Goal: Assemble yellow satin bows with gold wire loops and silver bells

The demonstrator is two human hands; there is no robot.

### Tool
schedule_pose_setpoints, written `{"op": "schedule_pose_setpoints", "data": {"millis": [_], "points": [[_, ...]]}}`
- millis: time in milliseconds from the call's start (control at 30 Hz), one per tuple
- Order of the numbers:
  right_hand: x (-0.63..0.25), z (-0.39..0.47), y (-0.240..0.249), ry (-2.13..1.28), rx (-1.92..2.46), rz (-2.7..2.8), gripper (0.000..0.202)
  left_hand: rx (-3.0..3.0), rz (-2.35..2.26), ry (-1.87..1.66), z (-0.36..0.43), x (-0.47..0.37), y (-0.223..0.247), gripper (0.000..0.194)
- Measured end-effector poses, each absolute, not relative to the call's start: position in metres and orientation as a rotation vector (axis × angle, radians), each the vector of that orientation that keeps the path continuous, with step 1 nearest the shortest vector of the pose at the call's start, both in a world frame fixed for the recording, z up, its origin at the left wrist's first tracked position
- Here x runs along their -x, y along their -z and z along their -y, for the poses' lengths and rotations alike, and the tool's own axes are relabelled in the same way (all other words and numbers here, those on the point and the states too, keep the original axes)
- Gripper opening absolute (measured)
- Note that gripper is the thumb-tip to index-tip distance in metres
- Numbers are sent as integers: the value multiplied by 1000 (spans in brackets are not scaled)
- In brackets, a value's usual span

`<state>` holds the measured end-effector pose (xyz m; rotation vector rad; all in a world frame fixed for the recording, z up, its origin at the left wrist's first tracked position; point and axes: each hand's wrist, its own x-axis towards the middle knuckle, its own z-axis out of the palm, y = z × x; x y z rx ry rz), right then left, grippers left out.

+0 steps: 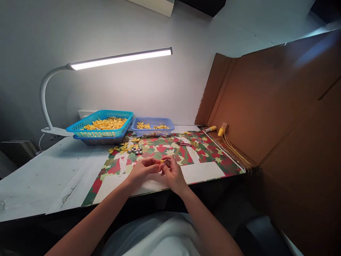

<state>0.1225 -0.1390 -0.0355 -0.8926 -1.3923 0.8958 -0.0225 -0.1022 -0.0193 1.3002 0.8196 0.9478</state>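
My left hand and my right hand meet at the front of the table, fingertips pinched together. Between them is a small yellow piece, mostly hidden by the fingers; it has the colour of the yellow ribbon bows lying just beyond. A thin strand seems to arc above the fingertips. Several small silver bells lie in a cluster beyond my left hand. Farther back and to the right is a pair of thread snips with dark red handles.
A turquoise basket heaped with yellow bows sits on another basket at the left. Beside it stands a smaller blue basket. A lit desk lamp reaches overhead. Thread spools, gold cords and a cardboard wall border the right side.
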Motion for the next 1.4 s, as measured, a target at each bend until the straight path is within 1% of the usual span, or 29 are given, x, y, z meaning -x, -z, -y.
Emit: {"op": "schedule_pose_setpoints", "data": {"millis": [133, 333, 500, 633, 1033, 1400], "points": [[-121, 145, 38, -755, 1008, 1373, 11, -1326, -864, -992, 104, 22, 18, 23], [-123, 150, 43, -577, 1125, 1405, 16, -1319, -926, -1023, 104, 22, 21, 32], [-123, 152, 49, -404, 1229, 1480, 18, -1331, -971, -1053, 103, 22, 21, 26], [-122, 154, 50, -340, 1255, 1487, 16, -1356, -1003, -1047, 104, 23, 21, 26], [-121, 153, 51, -311, 1254, 1480, 15, -1309, -985, -1057, 105, 22, 19, 24], [-121, 154, 52, -311, 1249, 1472, 16, -1302, -993, -1050, 104, 22, 21, 29]]}}
